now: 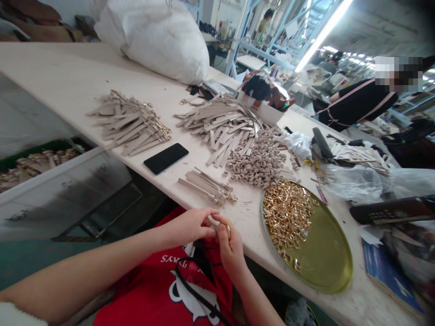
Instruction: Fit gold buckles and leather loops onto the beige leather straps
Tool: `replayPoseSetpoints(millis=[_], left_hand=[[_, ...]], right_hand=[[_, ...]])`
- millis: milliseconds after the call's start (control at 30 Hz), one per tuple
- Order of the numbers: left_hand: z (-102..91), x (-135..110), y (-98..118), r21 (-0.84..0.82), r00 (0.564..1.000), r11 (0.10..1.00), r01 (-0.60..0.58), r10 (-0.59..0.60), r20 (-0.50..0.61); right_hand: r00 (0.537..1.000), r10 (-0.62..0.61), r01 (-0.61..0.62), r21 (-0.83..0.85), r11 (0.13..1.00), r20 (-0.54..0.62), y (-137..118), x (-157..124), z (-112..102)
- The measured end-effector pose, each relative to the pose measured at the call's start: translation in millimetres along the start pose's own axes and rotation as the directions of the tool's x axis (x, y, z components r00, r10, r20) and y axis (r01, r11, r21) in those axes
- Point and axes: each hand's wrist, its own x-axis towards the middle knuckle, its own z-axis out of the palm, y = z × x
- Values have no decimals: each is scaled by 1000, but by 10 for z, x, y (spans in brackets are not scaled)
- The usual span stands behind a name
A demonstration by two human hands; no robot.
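Close to my body, at the table's front edge, my left hand (193,226) and my right hand (230,246) meet with their fingers closed. Between them they pinch a beige strap (213,222), mostly covered by the fingers. A gold glint shows at the right fingers; I cannot tell whether it is a buckle or a ring. Just beyond the hands lies a small bundle of beige straps with gold buckles (207,186). Farther off are a heap of loose straps (224,124) and a pile of small beige loops (260,160). To the right, a round tray (331,253) bears many gold buckles (288,215).
A black phone (166,158) lies left of the bundle, near the table edge. Behind it is another pile of buckled straps (132,122). A big white sack (159,38) rests at the back. At right are plastic bags (356,181) and a blue booklet (390,276). A person (353,104) is beyond the table.
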Motion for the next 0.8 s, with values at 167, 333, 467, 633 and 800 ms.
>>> replayPoseSetpoints(millis=[167, 333, 467, 633, 800], left_hand=[[-395, 373, 113, 532, 975, 833, -153, 213, -54], [-799, 826, -13, 864, 939, 442, -243, 332, 94], [-912, 933, -105, 903, 918, 299, -310, 342, 201], [-776, 796, 20, 930, 920, 174, -323, 289, 266], [-699, 804, 34, 926, 967, 285, -246, 143, 213]], right_hand=[[984, -15, -18, -185, 983, -178, -2, 437, -97], [936, -209, 60, -458, 887, -282, 236, 877, -133], [939, -140, 45, -291, 956, -313, 394, 969, 9], [959, -118, 34, -310, 950, -258, 442, 920, 111], [979, -138, 74, -368, 927, -151, 677, 1015, 36]])
